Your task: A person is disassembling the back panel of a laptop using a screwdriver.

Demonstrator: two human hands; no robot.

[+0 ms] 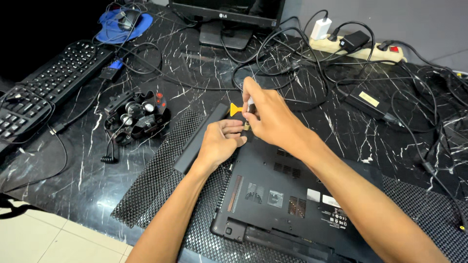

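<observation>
A black laptop (285,195) lies bottom side up on a black mesh mat (156,187) on the dark marble table. My right hand (265,114) is closed on a small screwdriver with a pale handle, its tip pointing down at the laptop's far left corner. My left hand (222,141) rests on that same corner, fingers curled beside the tool's tip. A long black battery bar (202,139) lies on the mat just left of my left hand. An orange plastic pry tool (235,109) lies on the table just beyond my hands.
A black camera rig with lenses (134,117) sits to the left. Further left is a black keyboard (46,85). A monitor stand (222,34), a power strip (363,48) and many tangled cables cover the back. A power adapter (368,102) lies at the right.
</observation>
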